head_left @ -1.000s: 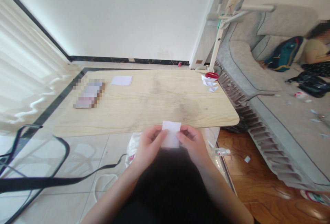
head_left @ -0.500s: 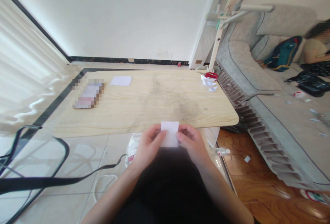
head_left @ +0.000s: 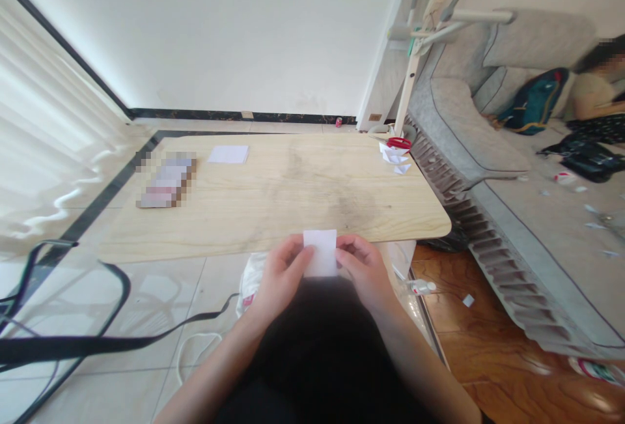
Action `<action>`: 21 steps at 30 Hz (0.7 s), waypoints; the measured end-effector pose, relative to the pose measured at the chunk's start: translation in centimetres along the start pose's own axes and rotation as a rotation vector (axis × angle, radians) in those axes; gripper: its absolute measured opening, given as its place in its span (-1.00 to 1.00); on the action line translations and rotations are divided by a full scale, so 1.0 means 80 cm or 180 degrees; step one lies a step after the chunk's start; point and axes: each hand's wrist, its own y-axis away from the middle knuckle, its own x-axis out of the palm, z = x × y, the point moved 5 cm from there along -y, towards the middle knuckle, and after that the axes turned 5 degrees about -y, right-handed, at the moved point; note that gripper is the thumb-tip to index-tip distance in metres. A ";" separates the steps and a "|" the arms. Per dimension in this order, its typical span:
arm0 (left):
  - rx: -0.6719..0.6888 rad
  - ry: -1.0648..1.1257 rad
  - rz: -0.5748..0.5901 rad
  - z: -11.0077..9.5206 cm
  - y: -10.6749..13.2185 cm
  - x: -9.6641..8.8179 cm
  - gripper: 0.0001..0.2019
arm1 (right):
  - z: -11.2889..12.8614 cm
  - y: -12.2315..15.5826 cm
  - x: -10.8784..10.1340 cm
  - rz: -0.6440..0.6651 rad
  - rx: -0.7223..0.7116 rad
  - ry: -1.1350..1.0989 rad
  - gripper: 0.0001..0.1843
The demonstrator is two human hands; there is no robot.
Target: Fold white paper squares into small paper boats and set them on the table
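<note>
A small white folded paper (head_left: 320,252) is held upright just in front of the near edge of the light wooden table (head_left: 273,196). My left hand (head_left: 279,277) pinches its left edge with thumb and fingers closed. My right hand (head_left: 365,270) pinches its right edge the same way. Both hands hover above my dark lap, off the table top.
On the table lie a white paper sheet (head_left: 228,154), a blurred booklet (head_left: 166,181), red scissors (head_left: 399,142) and small folded white papers (head_left: 396,160). A grey sofa (head_left: 512,170) runs along the right, with another person (head_left: 598,88) sitting on it. Black straps (head_left: 73,339) lie on the floor at left.
The paper and both hands have shifted very slightly left in the picture; the grip on the paper is the same.
</note>
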 end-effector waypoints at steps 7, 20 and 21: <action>-0.0035 -0.0046 0.0053 -0.001 0.003 0.003 -0.75 | -0.005 0.001 -0.003 -0.0018 0.0021 -0.0131 -0.93; 0.0181 -0.0179 0.0111 -0.003 0.004 0.005 -0.79 | -0.010 0.002 -0.006 -0.0038 -0.0041 -0.0174 -0.92; 0.0176 -0.0183 0.0114 -0.003 0.004 0.005 -0.79 | -0.011 0.002 -0.006 -0.0035 -0.0031 -0.0169 -0.92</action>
